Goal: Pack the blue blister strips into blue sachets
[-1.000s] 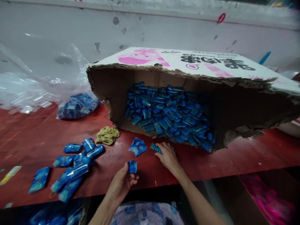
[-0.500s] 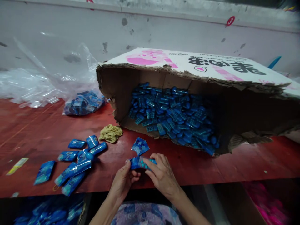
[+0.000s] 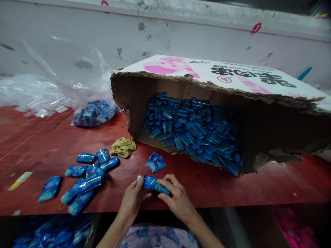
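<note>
My left hand [image 3: 133, 201] grips a small blue plastic pouch [image 3: 148, 181] at the near edge of the red table [image 3: 219, 186]. My right hand [image 3: 177, 198] holds a blue studded piece [image 3: 160, 187] with one end at the pouch's mouth. An empty-looking blue pouch [image 3: 155, 161] lies just beyond my hands. A torn cardboard box [image 3: 217, 103] on its side holds a heap of the same blue pieces [image 3: 191, 129].
Several filled blue pouches [image 3: 82, 179] lie at the left of the table. A yellow cloth [image 3: 123, 147] sits by the box corner. A clear plastic bag with blue pieces [image 3: 94, 112] rests at the back left. Bins stand under the table edge.
My right hand picked a blue piece up near the box and brought it back to the pouch in my left hand. Both hands now meet at the table edge.
</note>
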Demonstrator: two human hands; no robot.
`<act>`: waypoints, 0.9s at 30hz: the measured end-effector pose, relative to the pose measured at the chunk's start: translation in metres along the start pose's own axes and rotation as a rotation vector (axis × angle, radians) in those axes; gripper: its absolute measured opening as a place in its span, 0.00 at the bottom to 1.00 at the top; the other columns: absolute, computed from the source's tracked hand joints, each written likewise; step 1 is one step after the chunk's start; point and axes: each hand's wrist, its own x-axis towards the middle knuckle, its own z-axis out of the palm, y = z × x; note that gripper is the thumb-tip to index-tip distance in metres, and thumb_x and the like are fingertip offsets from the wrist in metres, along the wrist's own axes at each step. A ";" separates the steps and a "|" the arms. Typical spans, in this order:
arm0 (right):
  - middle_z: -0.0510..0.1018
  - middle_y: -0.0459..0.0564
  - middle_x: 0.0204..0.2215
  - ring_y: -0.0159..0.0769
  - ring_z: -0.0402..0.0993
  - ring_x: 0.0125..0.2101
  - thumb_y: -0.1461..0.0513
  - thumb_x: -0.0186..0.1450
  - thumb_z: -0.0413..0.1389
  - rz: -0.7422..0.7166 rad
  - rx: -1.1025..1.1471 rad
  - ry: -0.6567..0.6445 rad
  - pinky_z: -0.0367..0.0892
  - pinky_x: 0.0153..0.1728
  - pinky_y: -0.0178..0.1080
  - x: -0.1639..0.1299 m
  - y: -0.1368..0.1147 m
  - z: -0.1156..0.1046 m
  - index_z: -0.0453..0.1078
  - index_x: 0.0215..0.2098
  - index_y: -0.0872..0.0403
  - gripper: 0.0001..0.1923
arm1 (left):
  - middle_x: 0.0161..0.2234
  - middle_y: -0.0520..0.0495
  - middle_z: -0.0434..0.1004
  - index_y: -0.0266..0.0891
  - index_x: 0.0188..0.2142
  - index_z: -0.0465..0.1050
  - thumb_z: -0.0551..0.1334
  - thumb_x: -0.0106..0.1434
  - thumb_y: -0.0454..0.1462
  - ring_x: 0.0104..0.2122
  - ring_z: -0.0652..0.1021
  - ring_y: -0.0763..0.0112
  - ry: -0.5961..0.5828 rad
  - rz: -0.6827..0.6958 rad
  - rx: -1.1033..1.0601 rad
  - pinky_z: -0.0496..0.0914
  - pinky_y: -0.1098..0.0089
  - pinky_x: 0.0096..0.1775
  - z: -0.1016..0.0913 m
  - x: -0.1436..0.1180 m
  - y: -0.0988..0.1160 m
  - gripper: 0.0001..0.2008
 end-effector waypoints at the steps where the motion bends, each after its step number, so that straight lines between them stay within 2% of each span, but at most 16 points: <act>1: 0.67 0.46 0.39 0.34 0.68 0.39 0.68 0.56 0.56 0.010 0.012 -0.006 0.65 0.42 0.34 -0.001 0.000 0.001 0.66 0.47 0.46 0.21 | 0.23 0.46 0.78 0.34 0.28 0.70 0.67 0.46 0.41 0.21 0.77 0.69 0.006 0.010 0.006 0.71 0.72 0.23 0.000 0.000 0.000 0.13; 6: 0.66 0.47 0.43 0.35 0.66 0.43 0.70 0.57 0.54 -0.088 0.010 0.003 0.63 0.46 0.37 -0.003 0.003 -0.001 0.65 0.49 0.44 0.23 | 0.20 0.50 0.76 0.35 0.28 0.70 0.68 0.44 0.40 0.19 0.75 0.71 -0.001 0.035 0.016 0.72 0.72 0.22 0.000 0.000 0.002 0.14; 9: 0.66 0.48 0.43 0.35 0.67 0.43 0.69 0.58 0.54 -0.071 0.050 0.040 0.65 0.45 0.36 -0.001 0.006 0.001 0.65 0.48 0.45 0.21 | 0.23 0.49 0.78 0.35 0.30 0.70 0.68 0.44 0.39 0.22 0.77 0.69 0.007 0.044 0.018 0.72 0.71 0.23 0.003 0.000 0.001 0.14; 13: 0.66 0.49 0.43 0.35 0.69 0.42 0.67 0.59 0.53 -0.023 0.039 0.118 0.67 0.44 0.36 -0.001 0.010 0.017 0.65 0.49 0.46 0.19 | 0.25 0.48 0.78 0.37 0.31 0.69 0.66 0.47 0.40 0.24 0.78 0.68 -0.015 0.008 -0.045 0.71 0.72 0.24 0.008 -0.001 -0.001 0.13; 16: 0.66 0.52 0.46 0.39 0.68 0.45 0.66 0.61 0.50 -0.019 -0.054 0.197 0.68 0.43 0.40 -0.004 0.012 0.033 0.63 0.52 0.46 0.20 | 0.26 0.48 0.78 0.37 0.32 0.69 0.65 0.49 0.40 0.26 0.78 0.68 -0.051 -0.081 -0.119 0.71 0.71 0.27 0.009 -0.001 -0.002 0.12; 18: 0.65 0.54 0.48 0.41 0.67 0.47 0.66 0.62 0.50 -0.037 -0.074 0.193 0.67 0.44 0.42 -0.007 0.011 0.039 0.61 0.53 0.46 0.21 | 0.25 0.49 0.78 0.37 0.30 0.69 0.65 0.49 0.38 0.25 0.78 0.69 -0.055 -0.095 -0.140 0.71 0.71 0.27 0.008 0.000 -0.003 0.10; 21: 0.64 0.53 0.51 0.40 0.64 0.50 0.65 0.62 0.50 -0.060 0.083 0.097 0.64 0.48 0.41 -0.010 0.005 0.034 0.59 0.55 0.47 0.23 | 0.24 0.49 0.77 0.36 0.29 0.69 0.65 0.50 0.36 0.23 0.77 0.71 -0.054 -0.128 -0.132 0.71 0.72 0.26 0.004 0.003 -0.003 0.08; 24: 0.66 0.48 0.50 0.35 0.63 0.51 0.67 0.63 0.47 -0.001 0.356 -0.026 0.59 0.52 0.39 -0.008 0.001 0.021 0.63 0.52 0.45 0.20 | 0.25 0.48 0.78 0.35 0.30 0.70 0.64 0.51 0.35 0.24 0.77 0.70 -0.065 -0.200 -0.098 0.71 0.71 0.27 -0.001 0.004 0.000 0.07; 27: 0.70 0.46 0.46 0.34 0.69 0.44 0.67 0.60 0.51 0.118 0.703 -0.074 0.65 0.46 0.39 -0.003 0.009 0.016 0.63 0.51 0.44 0.21 | 0.28 0.46 0.79 0.35 0.33 0.70 0.63 0.52 0.36 0.28 0.78 0.66 -0.125 -0.225 -0.074 0.71 0.69 0.30 -0.002 0.002 0.004 0.09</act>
